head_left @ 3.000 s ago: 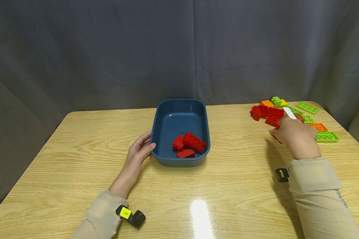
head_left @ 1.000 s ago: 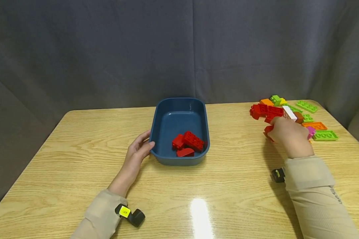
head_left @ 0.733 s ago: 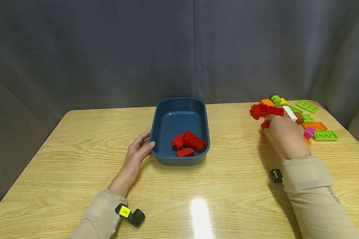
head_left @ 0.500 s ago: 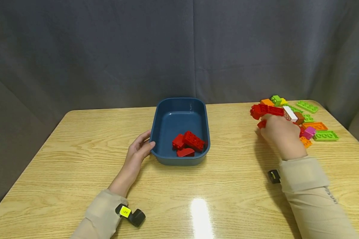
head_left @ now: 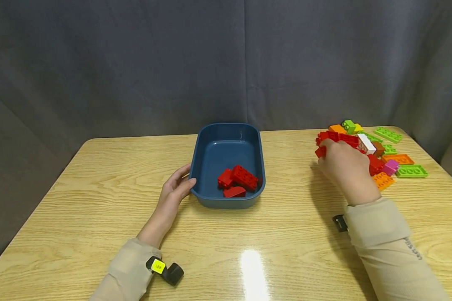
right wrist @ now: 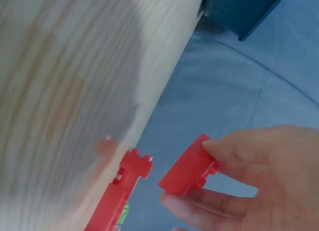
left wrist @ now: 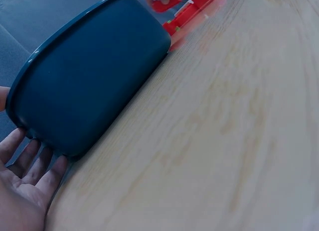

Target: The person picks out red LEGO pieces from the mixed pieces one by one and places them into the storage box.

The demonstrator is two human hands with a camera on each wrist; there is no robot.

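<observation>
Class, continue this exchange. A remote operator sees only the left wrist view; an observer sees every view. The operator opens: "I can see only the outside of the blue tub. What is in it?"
Observer: Red bricks, bunched at its near end in the head view.
Operator: Past the tub I see a red piece being held. Which way do its studs face?
Observer: Toward the palm of the right hand, as the right wrist view shows.
Operator: Is there anything pink on the table?
Observer: Yes, one pink brick, beside a light green plate.
</observation>
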